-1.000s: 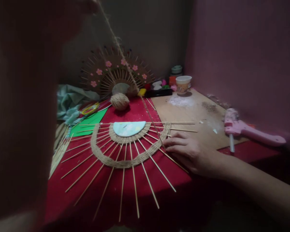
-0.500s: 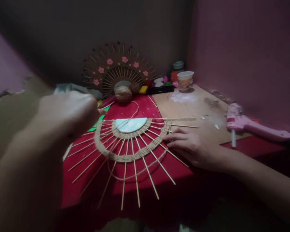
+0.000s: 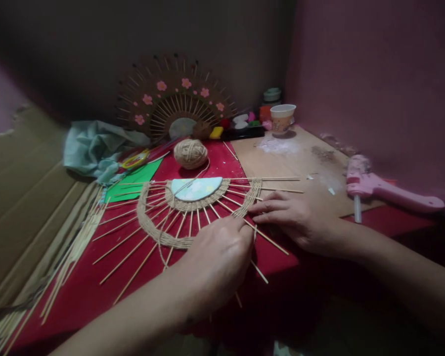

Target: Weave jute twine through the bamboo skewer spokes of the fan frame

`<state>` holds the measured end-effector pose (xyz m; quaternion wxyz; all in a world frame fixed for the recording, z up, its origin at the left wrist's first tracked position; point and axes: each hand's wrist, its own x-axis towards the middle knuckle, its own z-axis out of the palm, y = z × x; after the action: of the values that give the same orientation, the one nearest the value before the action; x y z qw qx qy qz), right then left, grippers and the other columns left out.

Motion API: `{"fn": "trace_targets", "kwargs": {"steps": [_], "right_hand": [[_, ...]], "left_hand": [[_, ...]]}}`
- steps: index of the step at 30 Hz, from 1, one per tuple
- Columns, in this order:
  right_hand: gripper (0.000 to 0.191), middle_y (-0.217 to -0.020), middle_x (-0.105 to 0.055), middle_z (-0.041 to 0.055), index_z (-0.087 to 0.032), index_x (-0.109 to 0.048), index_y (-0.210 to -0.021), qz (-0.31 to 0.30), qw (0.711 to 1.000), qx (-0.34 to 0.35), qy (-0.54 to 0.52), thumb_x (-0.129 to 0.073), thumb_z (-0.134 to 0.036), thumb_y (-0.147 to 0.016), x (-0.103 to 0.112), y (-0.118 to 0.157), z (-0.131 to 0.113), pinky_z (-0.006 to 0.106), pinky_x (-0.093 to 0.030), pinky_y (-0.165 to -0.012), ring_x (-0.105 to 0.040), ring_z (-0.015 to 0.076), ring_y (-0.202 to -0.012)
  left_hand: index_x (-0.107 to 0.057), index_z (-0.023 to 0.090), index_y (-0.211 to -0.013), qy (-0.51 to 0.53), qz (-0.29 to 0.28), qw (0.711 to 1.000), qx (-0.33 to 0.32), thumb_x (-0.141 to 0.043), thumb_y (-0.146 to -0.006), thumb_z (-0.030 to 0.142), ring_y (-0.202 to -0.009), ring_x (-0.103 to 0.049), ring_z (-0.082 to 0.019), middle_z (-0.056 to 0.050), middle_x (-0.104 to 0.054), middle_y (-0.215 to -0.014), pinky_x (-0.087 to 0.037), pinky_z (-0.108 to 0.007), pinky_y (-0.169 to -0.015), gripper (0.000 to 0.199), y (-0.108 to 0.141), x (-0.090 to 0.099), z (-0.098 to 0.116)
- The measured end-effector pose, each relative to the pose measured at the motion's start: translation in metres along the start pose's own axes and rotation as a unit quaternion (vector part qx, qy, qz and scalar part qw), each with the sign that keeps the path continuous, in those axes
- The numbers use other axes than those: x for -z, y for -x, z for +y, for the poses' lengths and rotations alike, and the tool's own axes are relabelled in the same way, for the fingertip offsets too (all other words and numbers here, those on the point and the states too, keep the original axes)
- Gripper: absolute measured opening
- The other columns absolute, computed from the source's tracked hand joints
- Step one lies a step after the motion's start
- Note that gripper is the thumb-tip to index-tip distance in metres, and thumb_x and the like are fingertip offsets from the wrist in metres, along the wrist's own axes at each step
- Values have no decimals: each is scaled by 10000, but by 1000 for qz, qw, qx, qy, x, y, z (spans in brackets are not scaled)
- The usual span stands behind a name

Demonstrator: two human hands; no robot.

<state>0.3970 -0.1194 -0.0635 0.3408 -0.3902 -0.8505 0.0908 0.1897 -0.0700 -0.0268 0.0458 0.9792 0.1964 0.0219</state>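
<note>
A half-round woven fan [image 3: 157, 235] of thin sticks and twine lies on the red cloth, with a pale blue half-disc [image 3: 196, 189] at its centre. My left hand [image 3: 222, 252] reaches across the front of the fan, fingers closed in a pinch on the loose twine [image 3: 161, 252] beside the right part of the woven band. Its knuckles hide several sticks. My right hand [image 3: 294, 217] rests at the fan's right side, fingertips closed on the band and a stick there. Behind the fan sits a ball of twine [image 3: 190, 153], its strand running over the half-disc.
A finished fan [image 3: 185, 99] with pink flowers leans at the back. A pink glue gun [image 3: 389, 190] stands at right, a paper cup [image 3: 282, 120] at back right. At left are yellow-handled scissors [image 3: 135, 159], green paper [image 3: 137, 180], a pale cloth [image 3: 91, 146] and loose sticks [image 3: 72, 247].
My left hand has come from the upper left to the fan's right front, beside my right hand. The twine ball has shifted slightly forward. My right hand stays at the band.
</note>
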Motion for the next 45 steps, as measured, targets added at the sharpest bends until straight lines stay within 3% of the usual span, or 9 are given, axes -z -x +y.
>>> {"fn": "trace_targets", "kwargs": {"steps": [6,10,14,19,25,34,39,45], "right_hand": [[331,-1100,-658,107,-169,-601,-1172,16,999,-17,-21,-431,-96,-898,1,1,-3,367,-507,-858,-568,194,-1019],[367,-1093,-626,116,-190,-507,-1255,11,996,-85,-19,-471,-135,-894,4,3,-10,360,-523,-833,-594,197,-970],[404,-1108,-622,105,-209,-457,-1257,16,997,-81,-10,-477,-99,-869,6,4,-14,384,-510,-878,-591,206,-1013],[401,-1151,-602,122,-174,-455,-1265,23,995,-93,-21,-489,-115,-869,5,7,-13,371,-495,-921,-575,205,-1058],[376,-1276,-547,132,-174,-501,-1224,30,999,-43,-8,-492,-84,-859,6,6,-12,384,-441,-1002,-496,207,-1204],[302,-1057,-644,130,-148,-632,-1042,4,1000,5,15,-435,-35,-843,2,6,-10,361,-490,-818,-569,198,-964],[276,-989,-655,134,-119,-656,-981,1,1000,16,4,-437,-28,-839,2,4,-9,357,-478,-783,-558,198,-918],[240,-952,-661,128,-117,-664,-936,9,1000,14,-19,-442,-64,-864,2,4,-8,333,-486,-752,-566,180,-869]], "left_hand": [[-491,176,-779,12,0,1000,13,-370,-891,203,-664,-524,-152,-29,-591,-779,-412,-287,-588,167,1,-5,2],[-465,192,-808,38,-34,998,44,-368,-888,225,-578,-515,-147,-8,-585,-708,-345,-274,-509,130,3,-3,2],[-464,207,-843,69,-32,996,48,-382,-887,249,-524,-488,-133,7,-581,-674,-284,-260,-480,102,4,-2,-2],[-475,206,-863,144,-22,987,62,-408,-884,245,-572,-503,-110,5,-605,-746,-346,-233,-515,80,4,2,-7],[-550,198,-939,172,-30,981,81,-439,-905,298,-667,-558,-126,-21,-635,-818,-404,-235,-575,153,2,6,-11],[-577,184,-856,207,-35,977,34,-448,-907,259,-791,-541,-135,-22,-610,-873,-418,-250,-691,157,0,6,-6],[-599,181,-804,251,-72,965,22,-491,-873,192,-705,-536,-96,13,-613,-783,-399,-212,-640,129,1,21,2],[-641,182,-801,279,-57,959,11,-492,-870,170,-668,-557,-90,15,-640,-752,-405,-202,-602,164,-4,22,16]]}}
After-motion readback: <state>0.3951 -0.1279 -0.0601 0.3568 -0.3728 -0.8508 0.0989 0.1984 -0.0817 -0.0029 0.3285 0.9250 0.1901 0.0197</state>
